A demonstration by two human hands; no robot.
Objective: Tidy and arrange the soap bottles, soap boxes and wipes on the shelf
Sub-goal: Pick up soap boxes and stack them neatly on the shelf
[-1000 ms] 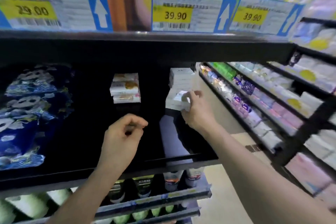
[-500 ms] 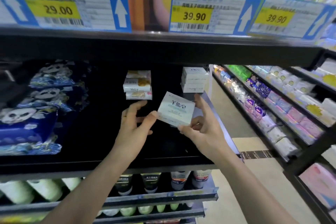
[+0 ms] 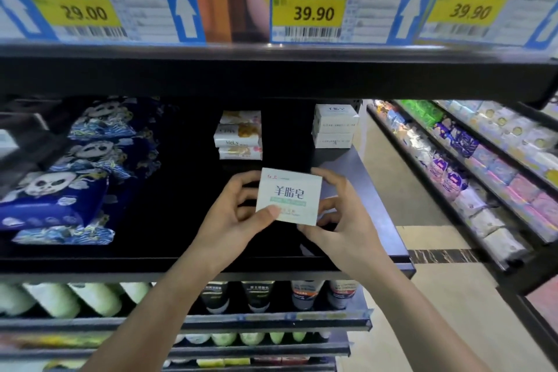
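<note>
A white soap box [image 3: 288, 196] with green print is held up over the front of the black shelf [image 3: 377, 199], its face toward me. My left hand [image 3: 238, 214] pinches its lower left corner with the thumb on the face. My right hand [image 3: 338, 214] grips its right edge and underside. At the back of the shelf stand a stack of three white and yellow soap boxes [image 3: 239, 135] and, to the right, a stack of plain white soap boxes [image 3: 333, 127]. Blue wipes packs [image 3: 75, 172] with panda prints lie piled on the left.
The upper shelf edge [image 3: 271, 72] with price tags hangs close above. Below are rows of tubes [image 3: 256, 296] and pale green bottles [image 3: 69, 299]. An aisle floor [image 3: 447, 251] and a long rack of packaged goods [image 3: 483, 166] lie to the right.
My right hand pulled one white box off the right stack and brought it forward. My left hand rose to meet it, and both hands now hold it turned face-on.
</note>
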